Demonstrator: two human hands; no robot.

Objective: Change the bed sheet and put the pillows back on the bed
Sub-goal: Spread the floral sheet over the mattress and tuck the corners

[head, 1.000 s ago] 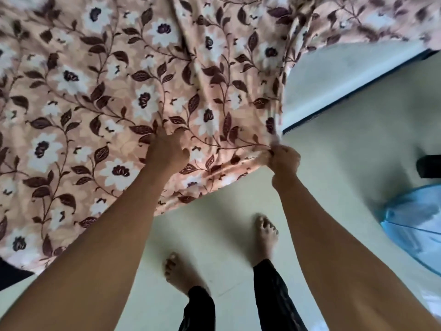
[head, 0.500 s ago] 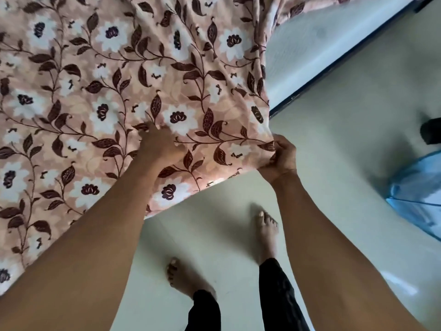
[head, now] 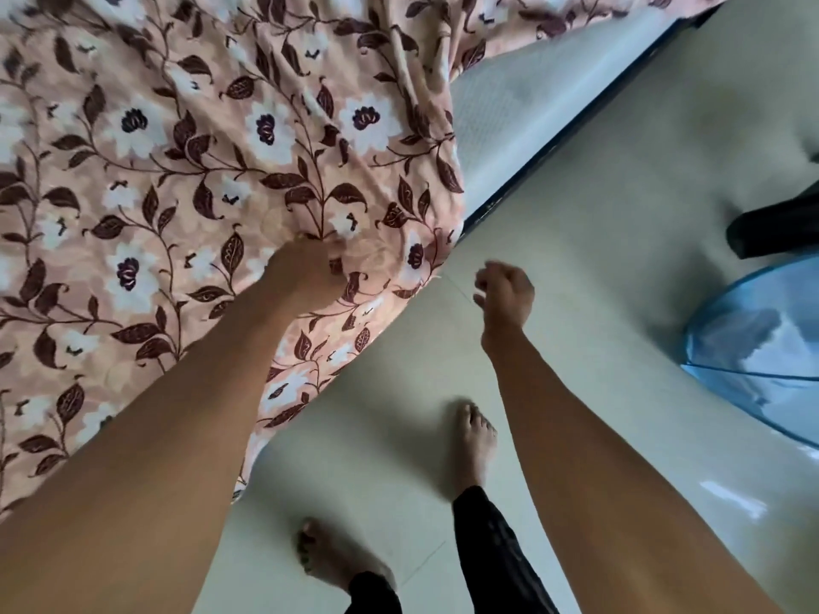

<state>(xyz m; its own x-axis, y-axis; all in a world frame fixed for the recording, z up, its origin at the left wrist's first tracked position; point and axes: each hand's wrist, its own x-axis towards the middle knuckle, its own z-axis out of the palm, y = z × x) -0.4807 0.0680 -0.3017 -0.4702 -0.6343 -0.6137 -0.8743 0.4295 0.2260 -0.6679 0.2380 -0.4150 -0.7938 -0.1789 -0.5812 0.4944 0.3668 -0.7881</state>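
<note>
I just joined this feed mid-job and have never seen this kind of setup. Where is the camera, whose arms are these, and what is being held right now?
There is no machine here: a person works with bare hands, and the single camera sits on their head, looking forward and down. So the two arms reaching in from below are the wearer's own. The left hand lies on the floral sheet. Folds running to it suggest it grips the cloth, though its fingers are hidden. The right hand hangs over the floor, fingers loosely curled, holding nothing. The sheet drapes over the bed's edge, and beside it a strip of bare mattress shows. Lower down are the person's bare feet. At the right edge is a blue translucent object I cannot identify.
</note>
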